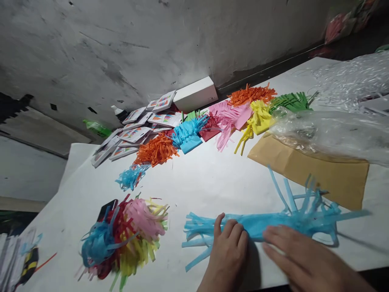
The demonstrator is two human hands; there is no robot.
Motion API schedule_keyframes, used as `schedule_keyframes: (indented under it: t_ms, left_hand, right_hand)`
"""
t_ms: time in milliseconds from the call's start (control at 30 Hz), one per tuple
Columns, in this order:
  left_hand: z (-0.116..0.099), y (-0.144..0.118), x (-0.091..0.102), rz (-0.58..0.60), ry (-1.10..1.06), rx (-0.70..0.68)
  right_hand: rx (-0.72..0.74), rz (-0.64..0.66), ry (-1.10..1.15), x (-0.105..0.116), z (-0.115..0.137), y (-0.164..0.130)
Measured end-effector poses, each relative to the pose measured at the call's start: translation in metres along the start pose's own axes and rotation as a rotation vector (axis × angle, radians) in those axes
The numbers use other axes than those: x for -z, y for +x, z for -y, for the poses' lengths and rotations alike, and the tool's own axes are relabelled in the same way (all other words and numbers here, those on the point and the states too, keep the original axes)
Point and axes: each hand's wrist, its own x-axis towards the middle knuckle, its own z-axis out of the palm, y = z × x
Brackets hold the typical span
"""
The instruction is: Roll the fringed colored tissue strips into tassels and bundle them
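Observation:
A strip of blue tissue paper [255, 225] with fringed ends lies across the front of the white-covered table. Its left fringe is spread in loose strips, and the right fringe [313, 213] is tangled and partly raised. My left hand [229, 245] is on the strip's left half, fingers bent and closed on the paper, thumb out of sight. To the right, my right hand [304, 253] reaches over the lower edge of the paper, its fingers stretched out and blurred by motion. Whether its fingertips touch the paper is hard to see.
Colourful fringed tassels [133, 235] are heaped at left beside a dark phone [107, 209]. Printed packets [133, 134], a white box [196, 95] and more fringed paper [188, 132] line the wall side. A brown envelope [313, 170] and clear plastic [331, 129] lie at right.

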Motion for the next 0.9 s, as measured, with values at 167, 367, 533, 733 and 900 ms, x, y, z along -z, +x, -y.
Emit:
schedule_keyframes:
  t_ms: [167, 367, 533, 733, 900]
  left_hand:
    - [-0.008, -0.010, 0.005, -0.009, 0.038, -0.015]
    - [-0.012, -0.019, 0.003, -0.028, -0.060, 0.029]
    - [-0.011, -0.022, -0.003, -0.054, -0.179, 0.144]
    - [-0.009, -0.011, -0.007, 0.092, -0.062, 0.420]
    - [-0.005, 0.000, -0.011, 0.140, 0.071, 0.439]
  right_hand:
    - [-0.056, -0.036, -0.093, -0.046, 0.020, 0.012]
    - [-0.015, 0.046, -0.067, -0.027, -0.010, -0.026]
    - [-0.103, 0.021, -0.012, -0.014, -0.025, -0.031]
    - [-0.316, 0.075, -0.148, -0.025, -0.028, -0.012]
    - [-0.396, 0.089, -0.353, -0.026, -0.026, 0.002]
